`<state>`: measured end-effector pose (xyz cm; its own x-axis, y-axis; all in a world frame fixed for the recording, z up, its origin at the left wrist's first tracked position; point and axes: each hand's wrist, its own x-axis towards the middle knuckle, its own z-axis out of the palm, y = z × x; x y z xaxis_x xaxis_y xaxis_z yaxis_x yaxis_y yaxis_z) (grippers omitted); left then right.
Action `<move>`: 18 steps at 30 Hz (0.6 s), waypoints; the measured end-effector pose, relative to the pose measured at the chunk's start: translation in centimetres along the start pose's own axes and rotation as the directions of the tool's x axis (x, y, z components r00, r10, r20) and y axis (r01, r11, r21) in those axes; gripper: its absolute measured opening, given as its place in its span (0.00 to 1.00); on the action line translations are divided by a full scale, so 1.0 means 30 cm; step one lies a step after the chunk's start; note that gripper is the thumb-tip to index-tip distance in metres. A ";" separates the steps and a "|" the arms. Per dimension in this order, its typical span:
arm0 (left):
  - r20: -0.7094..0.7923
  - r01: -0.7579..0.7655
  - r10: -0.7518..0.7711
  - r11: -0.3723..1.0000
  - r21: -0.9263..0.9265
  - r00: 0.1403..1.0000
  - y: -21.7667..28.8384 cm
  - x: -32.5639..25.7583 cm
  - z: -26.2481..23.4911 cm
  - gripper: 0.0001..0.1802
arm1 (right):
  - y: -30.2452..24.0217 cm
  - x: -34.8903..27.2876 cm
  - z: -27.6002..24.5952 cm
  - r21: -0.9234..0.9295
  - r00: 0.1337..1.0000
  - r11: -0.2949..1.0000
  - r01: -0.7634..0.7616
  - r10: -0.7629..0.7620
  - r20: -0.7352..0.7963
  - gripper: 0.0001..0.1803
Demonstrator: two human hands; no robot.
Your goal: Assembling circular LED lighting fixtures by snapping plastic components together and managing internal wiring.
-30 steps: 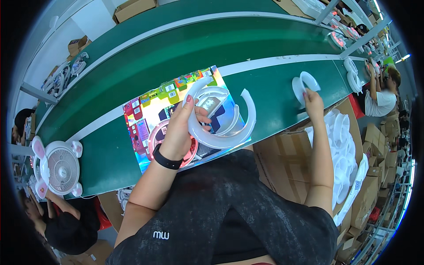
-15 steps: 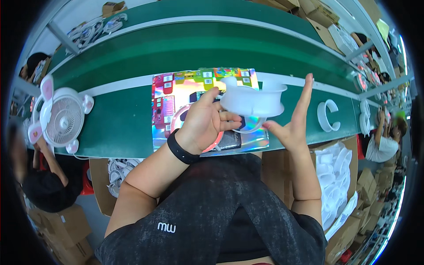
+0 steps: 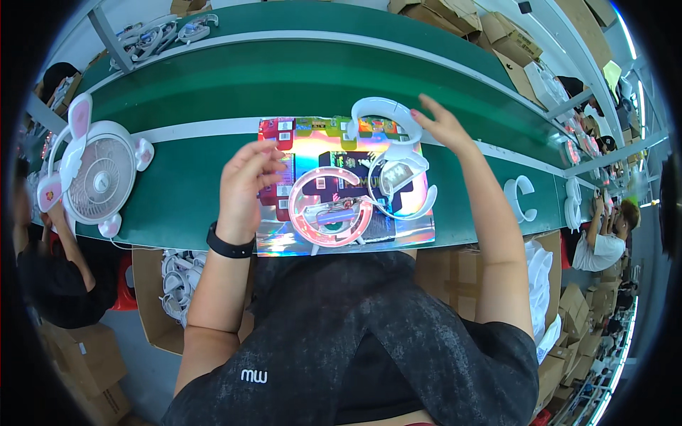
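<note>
Hands are both up off the shiny rainbow sheet (image 3: 408, 231) lying on the green bench (image 3: 213, 85), so I'll use that sheet as the reference; left hand (image 3: 245, 181) hovers over its left edge, fingers loosely curled and spread, not gripping anything; right hand (image 3: 444, 124) is above the sheet's far right corner, fingers open and fanned, also holding nothing, fingertips just beside the white C-shaped ring (image 3: 383, 113) sitting at the sheet's far edge; a pink ring (image 3: 330, 216) lies flat in the middle of the sheet, with some small parts inside it that I can't make out; right next to it, toward the sheet's right side, is another white ring piece (image 3: 401, 188), overlapping or touching the pink one, can't tell which; black wristband (image 3: 229, 246) on the left wrist; well off to the left of the sheet sits a white fan with pink ears (image 3: 96, 177); off to the right, another white C-shaped piece (image 3: 522, 199) lies on the bench; cardboard boxes (image 3: 455, 273) under the bench's near edge.
</note>
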<state>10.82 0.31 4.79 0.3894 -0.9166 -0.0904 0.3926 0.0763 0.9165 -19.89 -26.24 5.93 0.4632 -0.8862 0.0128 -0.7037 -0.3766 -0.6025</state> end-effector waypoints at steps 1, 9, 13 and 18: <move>0.002 0.023 -0.023 1.000 0.016 1.000 -0.019 -0.006 -0.015 0.13 | -0.013 0.031 0.025 0.009 0.985 0.992 -0.123 0.121 0.123 0.48; 0.010 0.088 -0.090 0.989 0.122 0.996 -0.039 -0.059 -0.012 0.15 | 0.067 0.115 0.115 0.173 0.960 0.956 -0.237 0.258 -0.112 0.14; 0.181 -0.113 0.081 0.978 0.173 0.980 -0.028 -0.038 0.057 0.39 | -0.277 -0.066 0.060 0.487 0.959 0.831 0.268 -0.182 -0.217 0.05; 0.296 -0.326 0.257 0.922 0.211 0.920 -0.042 -0.033 0.107 0.35 | -0.592 -0.334 0.056 0.635 0.809 0.563 0.529 -0.560 -0.179 0.27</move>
<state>7.27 -0.12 4.98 0.2122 -0.9398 0.2680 0.0588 0.2860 0.9564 -11.14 -10.21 15.14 0.6723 -0.5547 0.4902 0.1914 -0.5095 -0.8389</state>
